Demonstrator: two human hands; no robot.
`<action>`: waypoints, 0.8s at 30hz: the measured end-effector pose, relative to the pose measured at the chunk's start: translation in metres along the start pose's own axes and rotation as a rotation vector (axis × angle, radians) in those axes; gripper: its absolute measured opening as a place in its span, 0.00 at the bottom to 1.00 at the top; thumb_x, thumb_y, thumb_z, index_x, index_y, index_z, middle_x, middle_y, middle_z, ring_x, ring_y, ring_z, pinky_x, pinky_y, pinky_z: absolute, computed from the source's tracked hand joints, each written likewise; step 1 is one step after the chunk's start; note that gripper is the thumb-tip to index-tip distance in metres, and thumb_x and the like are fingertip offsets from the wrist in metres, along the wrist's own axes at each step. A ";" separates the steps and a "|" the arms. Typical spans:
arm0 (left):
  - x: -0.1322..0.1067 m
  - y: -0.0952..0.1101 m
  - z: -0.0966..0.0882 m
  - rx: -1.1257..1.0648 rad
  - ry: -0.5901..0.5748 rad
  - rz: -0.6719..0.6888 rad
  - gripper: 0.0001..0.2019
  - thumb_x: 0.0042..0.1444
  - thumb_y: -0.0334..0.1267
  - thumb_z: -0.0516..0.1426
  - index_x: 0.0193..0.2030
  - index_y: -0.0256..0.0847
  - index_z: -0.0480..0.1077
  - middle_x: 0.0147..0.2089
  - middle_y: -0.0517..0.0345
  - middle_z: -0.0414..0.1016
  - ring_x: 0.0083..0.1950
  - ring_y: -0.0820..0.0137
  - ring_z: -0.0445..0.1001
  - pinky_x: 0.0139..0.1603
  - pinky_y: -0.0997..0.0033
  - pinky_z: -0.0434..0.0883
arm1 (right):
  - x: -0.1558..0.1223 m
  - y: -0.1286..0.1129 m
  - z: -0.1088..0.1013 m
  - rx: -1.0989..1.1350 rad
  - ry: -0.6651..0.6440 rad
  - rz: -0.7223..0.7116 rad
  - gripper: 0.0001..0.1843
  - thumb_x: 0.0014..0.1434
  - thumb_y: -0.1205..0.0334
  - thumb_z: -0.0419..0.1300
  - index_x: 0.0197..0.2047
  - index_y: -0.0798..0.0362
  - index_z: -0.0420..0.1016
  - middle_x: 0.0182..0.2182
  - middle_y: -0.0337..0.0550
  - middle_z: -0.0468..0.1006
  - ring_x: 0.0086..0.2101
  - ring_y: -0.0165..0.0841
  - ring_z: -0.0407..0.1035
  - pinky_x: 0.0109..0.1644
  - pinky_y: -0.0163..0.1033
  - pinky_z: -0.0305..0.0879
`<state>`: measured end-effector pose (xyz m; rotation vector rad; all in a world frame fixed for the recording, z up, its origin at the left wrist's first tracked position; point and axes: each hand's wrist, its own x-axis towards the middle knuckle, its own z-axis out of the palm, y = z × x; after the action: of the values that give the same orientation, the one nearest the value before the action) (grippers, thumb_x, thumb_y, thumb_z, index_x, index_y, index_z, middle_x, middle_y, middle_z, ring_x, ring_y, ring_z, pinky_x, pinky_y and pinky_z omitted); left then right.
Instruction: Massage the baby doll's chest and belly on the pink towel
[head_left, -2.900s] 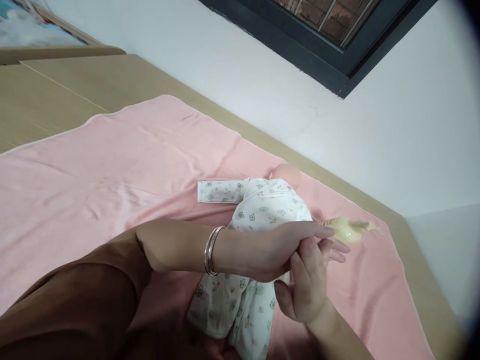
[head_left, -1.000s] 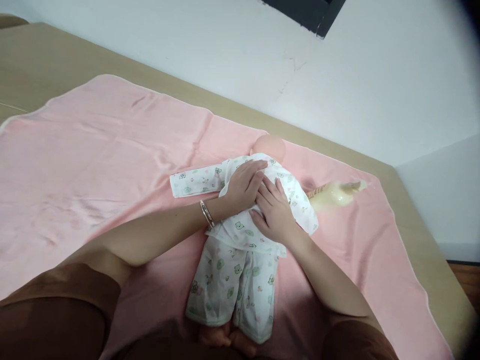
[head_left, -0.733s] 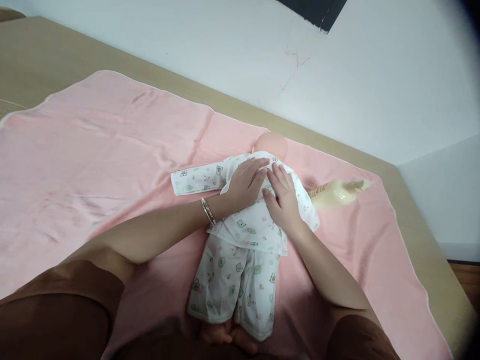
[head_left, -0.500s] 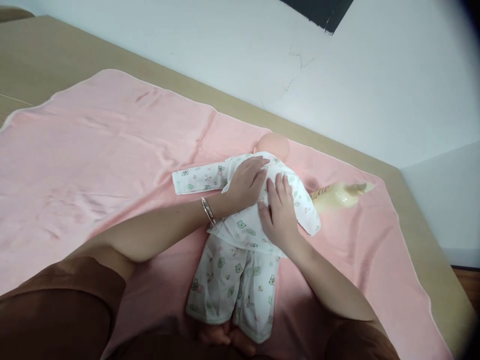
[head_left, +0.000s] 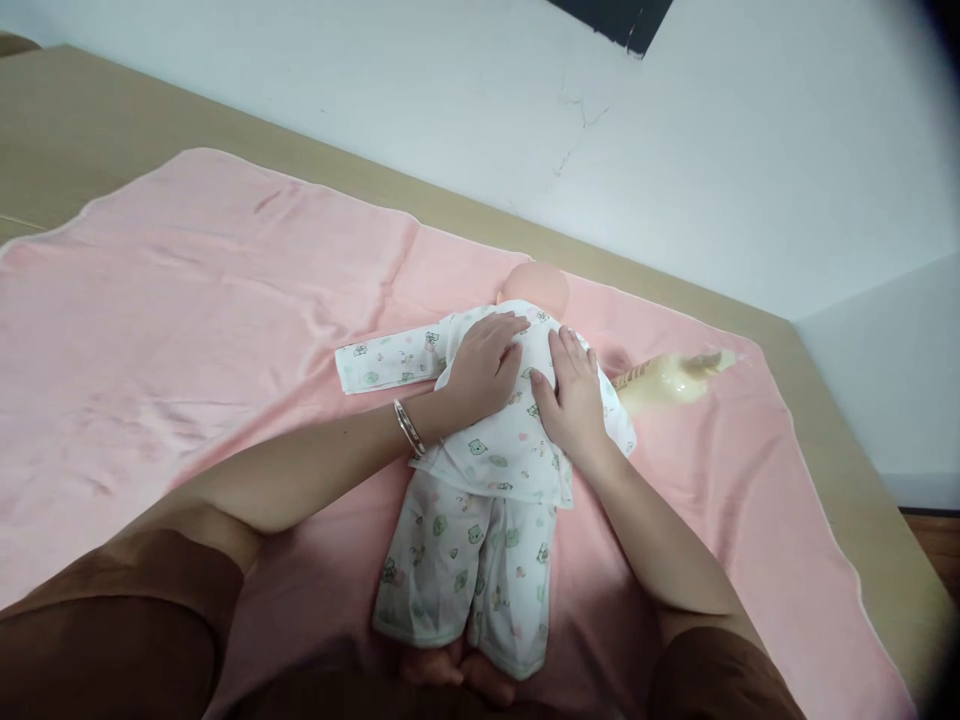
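Observation:
A baby doll lies face down, its bald head pointing away from me. It wears a white printed top and matching trousers; its bare feet show below the cuffs. My left hand rests flat on the upper back at the left, fingers stretched out, a silver bangle at the wrist. On the right side of the back, my right hand lies with its thumb apart from its fingers. Neither hand grips the cloth. The doll's left sleeve stretches out flat; the right one is partly behind my right hand.
Under the doll spreads a pink blanket with several creases, on a wooden table. A pale yellow baby bottle lies on its side beyond the right sleeve. A white wall rises behind the table's far edge.
My right hand has shifted outward to the right on the doll's back, leaving a wider gap between my hands. The left hand stays in place on the doll. The view has tilted slightly.

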<state>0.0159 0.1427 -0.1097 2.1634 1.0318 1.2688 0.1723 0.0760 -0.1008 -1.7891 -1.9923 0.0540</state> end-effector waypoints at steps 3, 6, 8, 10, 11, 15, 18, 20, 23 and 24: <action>-0.003 0.000 0.000 0.076 -0.025 -0.012 0.20 0.62 0.35 0.49 0.60 0.38 0.66 0.63 0.45 0.72 0.68 0.57 0.65 0.71 0.47 0.61 | 0.000 -0.002 -0.004 -0.036 0.004 0.026 0.34 0.70 0.47 0.44 0.72 0.56 0.52 0.70 0.59 0.58 0.71 0.49 0.48 0.71 0.67 0.42; -0.008 -0.002 0.001 0.160 -0.018 -0.090 0.24 0.62 0.40 0.52 0.64 0.35 0.62 0.68 0.39 0.65 0.72 0.51 0.59 0.73 0.42 0.57 | 0.004 -0.005 -0.007 -0.072 0.025 0.035 0.33 0.69 0.47 0.46 0.69 0.58 0.58 0.66 0.60 0.65 0.67 0.51 0.56 0.71 0.66 0.44; -0.010 -0.003 0.000 0.172 -0.029 -0.126 0.26 0.63 0.43 0.52 0.66 0.34 0.60 0.69 0.38 0.62 0.73 0.50 0.56 0.73 0.42 0.56 | 0.009 -0.004 -0.007 -0.080 0.038 0.037 0.31 0.68 0.47 0.47 0.67 0.57 0.61 0.62 0.59 0.70 0.63 0.51 0.61 0.70 0.67 0.44; -0.010 -0.005 -0.001 0.170 -0.058 -0.136 0.28 0.64 0.45 0.52 0.67 0.32 0.58 0.70 0.37 0.61 0.74 0.50 0.54 0.73 0.43 0.55 | 0.015 0.000 -0.006 -0.066 0.033 0.043 0.30 0.68 0.48 0.47 0.67 0.56 0.62 0.62 0.58 0.70 0.62 0.51 0.62 0.70 0.68 0.45; -0.010 -0.005 -0.002 0.169 -0.074 -0.130 0.29 0.63 0.45 0.52 0.67 0.31 0.59 0.71 0.37 0.60 0.74 0.49 0.54 0.74 0.43 0.54 | 0.017 0.002 -0.005 -0.056 0.024 0.048 0.30 0.68 0.48 0.46 0.67 0.56 0.61 0.63 0.58 0.69 0.62 0.51 0.62 0.69 0.68 0.45; -0.005 -0.007 -0.006 0.177 -0.108 -0.039 0.27 0.63 0.45 0.52 0.64 0.30 0.63 0.68 0.39 0.64 0.72 0.50 0.58 0.74 0.45 0.53 | 0.023 0.010 -0.002 -0.030 -0.004 0.048 0.30 0.69 0.50 0.46 0.68 0.56 0.59 0.66 0.58 0.65 0.65 0.51 0.58 0.70 0.69 0.43; -0.005 -0.007 -0.008 0.210 -0.087 0.056 0.23 0.65 0.43 0.51 0.62 0.32 0.66 0.64 0.41 0.70 0.67 0.53 0.65 0.72 0.46 0.58 | 0.020 0.005 -0.004 -0.028 0.002 0.035 0.30 0.69 0.51 0.45 0.69 0.56 0.59 0.65 0.58 0.66 0.65 0.50 0.58 0.70 0.69 0.44; -0.006 -0.007 -0.008 0.230 -0.058 0.117 0.21 0.65 0.42 0.50 0.60 0.32 0.68 0.62 0.40 0.72 0.65 0.54 0.67 0.71 0.48 0.61 | 0.014 -0.004 -0.006 -0.067 0.016 0.039 0.29 0.70 0.53 0.45 0.68 0.57 0.60 0.64 0.59 0.69 0.64 0.51 0.60 0.69 0.68 0.46; -0.010 -0.007 -0.009 0.232 -0.011 0.176 0.17 0.65 0.41 0.52 0.54 0.35 0.72 0.57 0.43 0.76 0.61 0.55 0.71 0.66 0.50 0.67 | 0.001 -0.023 -0.009 -0.220 0.058 0.033 0.28 0.70 0.56 0.44 0.66 0.62 0.64 0.61 0.62 0.71 0.63 0.51 0.62 0.70 0.66 0.44; -0.011 -0.007 -0.009 0.226 0.001 0.183 0.15 0.64 0.41 0.52 0.52 0.36 0.73 0.56 0.44 0.77 0.60 0.56 0.72 0.64 0.50 0.69 | -0.003 -0.028 -0.010 -0.273 0.065 0.025 0.28 0.71 0.56 0.44 0.65 0.64 0.64 0.61 0.63 0.72 0.63 0.50 0.63 0.71 0.65 0.42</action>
<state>0.0019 0.1382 -0.1156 2.4771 1.0411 1.2852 0.1496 0.0659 -0.0838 -1.9541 -2.0083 -0.2778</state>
